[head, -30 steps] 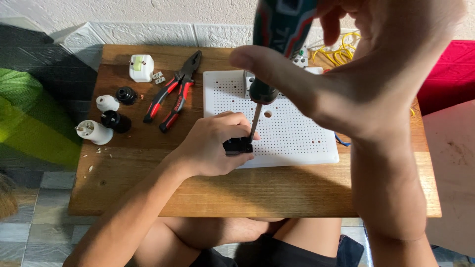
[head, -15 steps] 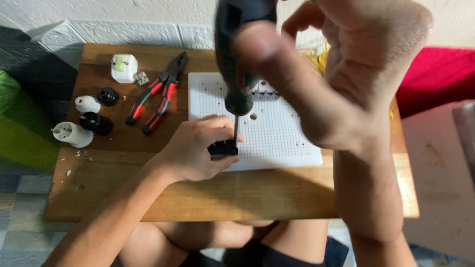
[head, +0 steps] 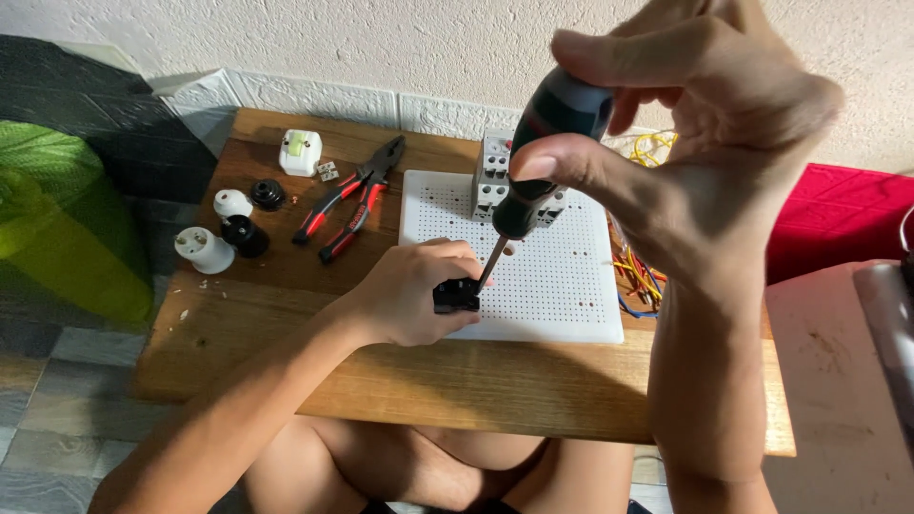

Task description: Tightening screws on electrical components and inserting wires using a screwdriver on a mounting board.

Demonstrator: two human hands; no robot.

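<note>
The right hand point(head: 705, 143) has its grip closed round a dark-handled screwdriver point(head: 533, 181) — tip down on a small black part point(head: 455, 297). The left hand point(head: 411, 295) clamps that part against the white perforated board point(head: 562, 286) (red-handled pliers point(head: 347, 200) lie nearby) on the wooden tabletop point(head: 286, 314).

The left hand point(head: 414, 300) covers most of the small black part point(head: 457, 297) near the front edge of the white perforated board point(head: 562, 286), so its shape cannot be told. The screwdriver point(head: 533, 181) tip is hidden where it meets that part. The right hand point(head: 705, 143) wraps the handle's top and hides much of the grey switching unit point(head: 493, 176) and the wire bundle point(head: 633, 271) at the tabletop's point(head: 286, 333) right edge.
</note>
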